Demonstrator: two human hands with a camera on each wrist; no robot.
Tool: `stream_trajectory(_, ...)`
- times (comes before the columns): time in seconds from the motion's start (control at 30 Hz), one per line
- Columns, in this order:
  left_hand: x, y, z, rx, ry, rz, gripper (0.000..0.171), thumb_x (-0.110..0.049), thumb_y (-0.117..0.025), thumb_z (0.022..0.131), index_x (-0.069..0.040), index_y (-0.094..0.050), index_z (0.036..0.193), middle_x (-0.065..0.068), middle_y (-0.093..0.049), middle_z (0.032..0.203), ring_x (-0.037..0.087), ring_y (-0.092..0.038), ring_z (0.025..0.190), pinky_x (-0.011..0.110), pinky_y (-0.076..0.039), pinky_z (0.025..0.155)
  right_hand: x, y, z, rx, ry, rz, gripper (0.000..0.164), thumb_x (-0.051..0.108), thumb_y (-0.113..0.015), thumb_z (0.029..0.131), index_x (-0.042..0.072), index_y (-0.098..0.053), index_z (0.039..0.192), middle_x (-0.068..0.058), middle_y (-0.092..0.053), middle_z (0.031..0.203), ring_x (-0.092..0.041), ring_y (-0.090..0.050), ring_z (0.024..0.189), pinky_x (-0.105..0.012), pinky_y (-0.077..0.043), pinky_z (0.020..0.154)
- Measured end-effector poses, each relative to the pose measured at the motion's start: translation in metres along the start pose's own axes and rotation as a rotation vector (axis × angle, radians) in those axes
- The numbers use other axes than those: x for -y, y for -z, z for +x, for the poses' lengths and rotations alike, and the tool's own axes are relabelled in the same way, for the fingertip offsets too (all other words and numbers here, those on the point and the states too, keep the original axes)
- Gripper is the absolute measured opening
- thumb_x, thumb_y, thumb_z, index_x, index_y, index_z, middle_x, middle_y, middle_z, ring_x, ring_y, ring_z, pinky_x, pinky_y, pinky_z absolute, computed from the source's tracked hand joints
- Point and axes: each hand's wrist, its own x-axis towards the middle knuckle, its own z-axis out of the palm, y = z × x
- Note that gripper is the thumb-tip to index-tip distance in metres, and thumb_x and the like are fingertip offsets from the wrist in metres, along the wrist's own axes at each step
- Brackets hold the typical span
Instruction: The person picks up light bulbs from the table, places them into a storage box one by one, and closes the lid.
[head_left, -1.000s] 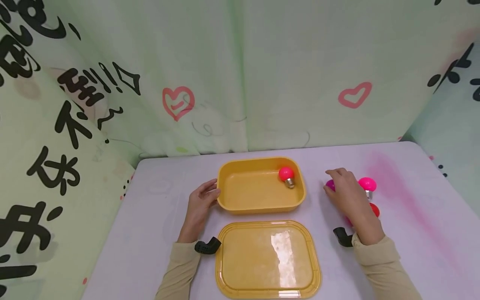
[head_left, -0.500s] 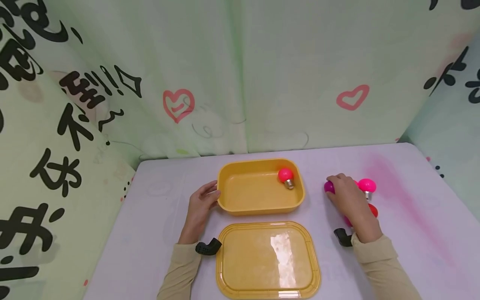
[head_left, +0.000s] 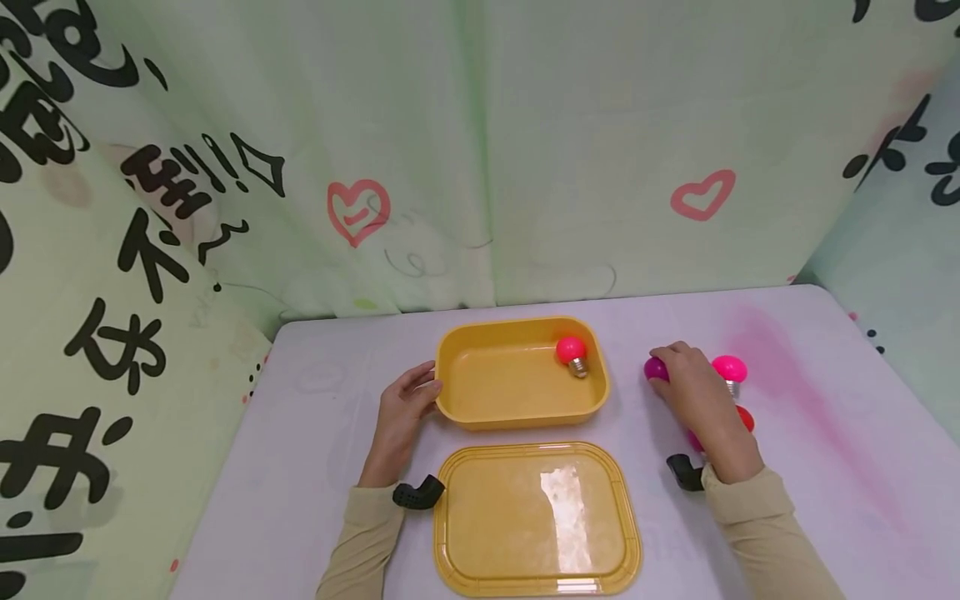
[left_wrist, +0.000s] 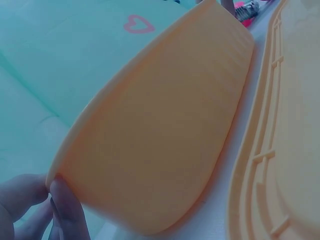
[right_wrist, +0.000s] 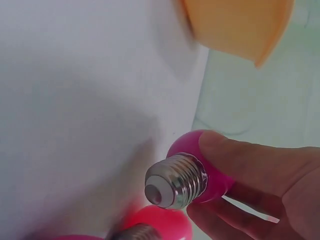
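In the head view my left hand is at the left end of a yellow plastic container. The left wrist view shows thumb and finger pinching the container's rim. One pinkish-red light bulb lies inside, near the right end. My right hand holds a purple light bulb to the right of the container. Seen from the right wrist, thumb and fingers grip the purple globe, and its metal screw base faces the camera. My hand partly hides the bulbs beneath it.
A yellow lid lies flat in front of the container. Around my right hand are a pink bulb, a red bulb and a magenta bulb. A curtain with drawn hearts hangs behind the table.
My right thumb and fingers have drawn together on the purple bulb, which shows more and has shifted slightly left. My left hand, the container and the lid stay in place.
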Motion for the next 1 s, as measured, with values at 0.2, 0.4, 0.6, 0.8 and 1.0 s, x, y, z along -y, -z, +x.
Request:
stream_trajectory(0.2,0.000,0.000,-0.001,0.001,-0.002,-0.011,0.042,-0.015,-0.071,0.092,-0.009,-0.062,0.132,0.014,-0.059,0.128,0.020,-0.064,0.105,0.026,-0.057,0.079,0.012,0.007,-0.002,-0.038,0.052,0.009,0.048,0.004,-0.075,0.086,-0.010,-0.058,0.128,-0.031,-0.055,0.121,-0.047,-0.051,0.112,-0.058,-0.051,0.090)
stream_trajectory(0.4,0.000,0.001,-0.001,0.000,0.002,-0.015,0.042,-0.013,-0.071,0.092,-0.008,-0.061,0.132,0.015,-0.059,0.129,0.022,-0.063,0.107,0.025,-0.057,0.079,0.031,0.016,-0.007,-0.036,0.072,0.017,0.049,0.008,-0.075,0.087,-0.007,-0.058,0.130,-0.029,-0.055,0.125,-0.046,-0.050,0.116,-0.058,-0.051,0.091)
stream_trajectory(0.6,0.001,0.001,0.000,0.004,0.003,-0.005,0.042,-0.013,-0.071,0.092,-0.009,-0.062,0.132,0.015,-0.059,0.130,0.025,-0.063,0.110,0.025,-0.057,0.079,0.051,0.023,-0.012,-0.052,0.103,0.024,0.051,0.009,-0.076,0.086,-0.005,-0.058,0.132,-0.028,-0.055,0.126,-0.045,-0.050,0.117,-0.057,-0.052,0.090)
stream_trajectory(0.8,0.001,0.000,0.000,0.005,0.011,0.002,0.042,-0.013,-0.070,0.092,-0.008,-0.061,0.133,0.015,-0.058,0.131,0.025,-0.062,0.110,0.025,-0.056,0.079,0.066,0.024,-0.009,-0.073,0.153,0.037,0.050,0.008,-0.076,0.086,-0.005,-0.059,0.130,-0.027,-0.058,0.125,-0.044,-0.052,0.117,-0.056,-0.053,0.089)
stream_trajectory(1.0,0.001,0.000,0.002,0.008,0.005,-0.003,0.041,-0.014,-0.071,0.092,-0.009,-0.062,0.132,0.014,-0.059,0.129,0.022,-0.063,0.107,0.025,-0.057,0.080,0.077,0.020,-0.003,-0.036,0.166,0.051,0.046,0.008,-0.074,0.088,-0.006,-0.060,0.129,-0.026,-0.058,0.125,-0.043,-0.053,0.117,-0.054,-0.053,0.091)
